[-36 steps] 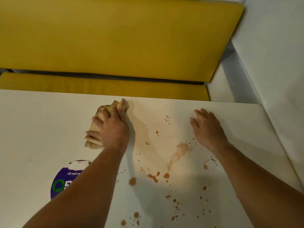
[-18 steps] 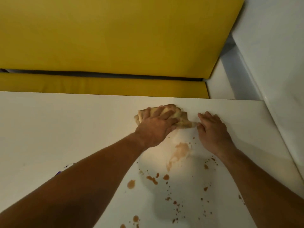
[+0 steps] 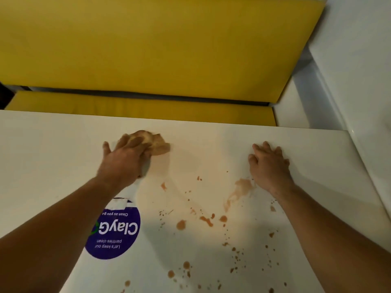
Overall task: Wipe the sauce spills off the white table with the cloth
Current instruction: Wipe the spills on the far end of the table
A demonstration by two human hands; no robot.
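My left hand [image 3: 123, 160] presses a crumpled tan cloth [image 3: 156, 143] onto the white table [image 3: 42, 157] near its far edge. Only the cloth's far and right parts show past my fingers. My right hand [image 3: 269, 166] lies flat on the table to the right, fingers spread, holding nothing. Between and in front of my hands, orange-brown sauce spills dot the surface: a pale smear [image 3: 241, 188] just left of my right wrist, blobs [image 3: 207, 220] in the middle, and several small drops [image 3: 186, 266] toward the near edge.
A round purple sticker [image 3: 118, 231] with white lettering sits on the table beside my left forearm. Beyond the far edge is a yellow bench seat [image 3: 148, 109] with a yellow backrest [image 3: 148, 45]. A white wall panel [image 3: 359, 60] rises at the right.
My left hand swept the cloth right until it met my right hand, then back left to the far edge. The small drops near the far edge are gone. My right hand stayed planted.
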